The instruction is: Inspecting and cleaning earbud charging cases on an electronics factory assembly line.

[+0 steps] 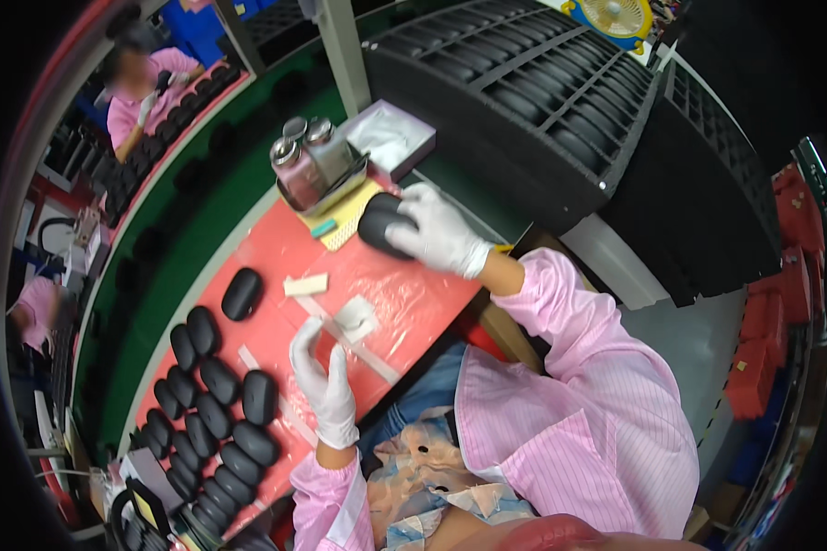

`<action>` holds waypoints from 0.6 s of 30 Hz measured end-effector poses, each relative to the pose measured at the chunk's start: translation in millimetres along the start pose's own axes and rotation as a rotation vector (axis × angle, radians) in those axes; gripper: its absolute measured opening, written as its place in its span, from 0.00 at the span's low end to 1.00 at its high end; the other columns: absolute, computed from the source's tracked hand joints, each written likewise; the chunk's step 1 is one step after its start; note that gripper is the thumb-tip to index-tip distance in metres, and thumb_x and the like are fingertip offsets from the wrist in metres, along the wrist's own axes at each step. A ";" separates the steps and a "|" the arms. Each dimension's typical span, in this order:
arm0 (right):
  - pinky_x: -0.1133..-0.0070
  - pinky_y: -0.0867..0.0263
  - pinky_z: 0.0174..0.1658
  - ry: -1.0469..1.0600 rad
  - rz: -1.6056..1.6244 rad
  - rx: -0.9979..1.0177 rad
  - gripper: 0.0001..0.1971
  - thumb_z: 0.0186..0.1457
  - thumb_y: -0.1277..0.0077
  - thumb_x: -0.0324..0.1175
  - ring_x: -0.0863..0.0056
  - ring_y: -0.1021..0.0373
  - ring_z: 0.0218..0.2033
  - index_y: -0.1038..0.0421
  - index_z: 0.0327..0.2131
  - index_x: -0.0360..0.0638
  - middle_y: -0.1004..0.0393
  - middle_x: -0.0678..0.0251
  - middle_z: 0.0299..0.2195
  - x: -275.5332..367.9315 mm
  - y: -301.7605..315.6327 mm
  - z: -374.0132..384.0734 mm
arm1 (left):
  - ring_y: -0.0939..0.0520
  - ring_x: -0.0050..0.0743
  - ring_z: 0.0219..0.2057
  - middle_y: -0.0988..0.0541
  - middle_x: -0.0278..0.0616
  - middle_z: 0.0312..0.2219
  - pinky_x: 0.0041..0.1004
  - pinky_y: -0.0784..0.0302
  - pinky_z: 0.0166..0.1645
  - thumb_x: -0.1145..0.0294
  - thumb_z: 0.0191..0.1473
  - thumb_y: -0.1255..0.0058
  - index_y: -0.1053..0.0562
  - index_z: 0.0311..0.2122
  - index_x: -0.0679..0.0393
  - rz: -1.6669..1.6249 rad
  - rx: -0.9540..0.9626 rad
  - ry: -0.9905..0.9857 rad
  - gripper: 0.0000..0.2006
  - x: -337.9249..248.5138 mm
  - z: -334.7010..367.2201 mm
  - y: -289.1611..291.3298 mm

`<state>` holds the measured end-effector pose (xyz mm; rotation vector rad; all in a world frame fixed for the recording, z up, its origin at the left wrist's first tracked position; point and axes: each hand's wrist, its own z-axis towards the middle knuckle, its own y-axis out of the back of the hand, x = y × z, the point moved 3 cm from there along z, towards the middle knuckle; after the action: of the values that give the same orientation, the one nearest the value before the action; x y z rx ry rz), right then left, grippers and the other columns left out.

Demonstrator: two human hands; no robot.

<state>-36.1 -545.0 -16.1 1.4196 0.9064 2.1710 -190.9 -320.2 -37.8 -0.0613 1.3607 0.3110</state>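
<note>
My right hand, in a white glove, grips a black rounded oval case above the far right part of the red-covered table. My left hand, gloved too, hovers over the near edge with thumb and fingers apart and nothing between them. A white cloth lies on the table just past the left fingers, with a small cream block beyond it. Several more black cases stand in rows at the left; one case sits apart from them.
Pump-top bottles stand in a tray at the back, beside a teal piece and a box of white tissue. A black rack of cases rises at the right. A green conveyor runs behind; a co-worker sits across it.
</note>
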 end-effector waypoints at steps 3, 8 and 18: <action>0.69 0.40 0.58 -0.069 -0.016 0.150 0.28 0.46 0.47 0.48 0.47 0.37 0.53 0.30 0.44 0.33 0.44 0.43 0.57 21.9 8.4 -9.1 | 0.31 0.37 0.55 0.32 0.45 0.50 0.35 0.40 0.62 0.81 0.52 0.51 0.34 0.52 0.65 -0.046 -0.010 -0.012 0.20 -2.6 1.5 -6.4; 0.68 0.39 0.56 -0.091 0.018 0.276 0.28 0.49 0.50 0.48 0.47 0.36 0.51 0.30 0.43 0.29 0.42 0.42 0.55 19.6 30.3 -9.1 | 0.29 0.36 0.52 0.31 0.44 0.48 0.35 0.38 0.61 0.81 0.52 0.52 0.33 0.49 0.64 -0.026 0.016 0.000 0.17 2.6 5.4 -9.9; 0.65 0.46 0.60 0.251 -0.831 -0.319 0.20 0.53 0.49 0.43 0.50 0.43 0.58 0.29 0.40 0.33 0.44 0.45 0.58 -66.4 339.4 73.5 | 0.28 0.35 0.49 0.29 0.43 0.46 0.35 0.36 0.58 0.77 0.51 0.50 0.31 0.47 0.63 0.060 -0.005 -0.010 0.16 4.7 11.6 -14.3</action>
<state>66.5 -807.0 198.0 0.4780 0.9503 1.7379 -175.5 -330.4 -41.8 -0.0232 1.3534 0.3647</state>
